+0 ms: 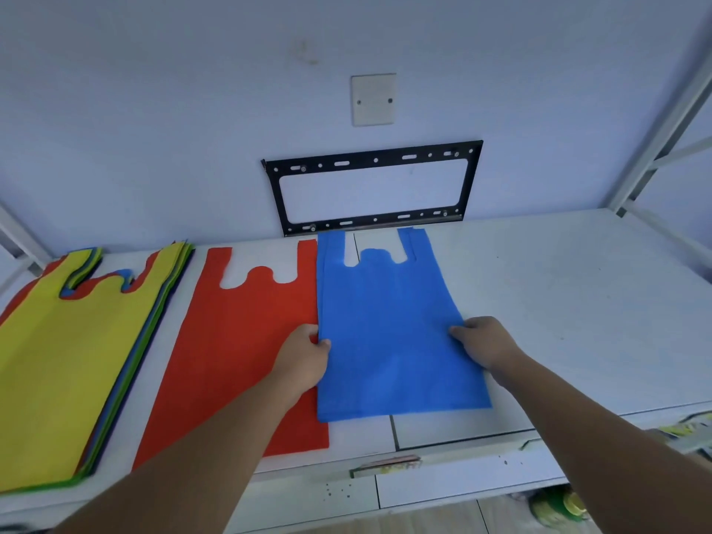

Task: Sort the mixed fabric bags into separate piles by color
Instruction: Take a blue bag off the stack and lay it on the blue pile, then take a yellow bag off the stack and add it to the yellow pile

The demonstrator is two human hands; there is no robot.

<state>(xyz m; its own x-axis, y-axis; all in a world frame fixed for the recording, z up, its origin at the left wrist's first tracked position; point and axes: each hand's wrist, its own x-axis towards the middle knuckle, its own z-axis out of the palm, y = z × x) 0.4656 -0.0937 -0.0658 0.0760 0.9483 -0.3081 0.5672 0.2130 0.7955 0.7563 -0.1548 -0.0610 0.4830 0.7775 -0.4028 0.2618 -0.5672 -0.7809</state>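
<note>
Two bare forearms reach in from the near edge over the white bench [558, 302]. The left hand [306, 358] pinches the left edge of the blue bag [385, 333] about halfway up its side, thumb on top and fingers curled under, so its grip is closed on the fabric. The right hand [483, 341] lies on the bag's right edge, fingertips pressing down on the cloth; whether its grip clasps the edge or only presses flat cannot be told. The blue bag lies flat on the bench, handles pointing toward the wall, its left edge overlapping the right side of the red bag [239, 341]. The red bag lies flat just beside it, alone. Further left sits the mixed stack [69, 360], a yellow bag on top with green, blue and red edges showing beneath. Beyond the bags, a black metal bracket [371, 186] is fixed to the wall, with a pale blank plate [373, 99] above it.
</note>
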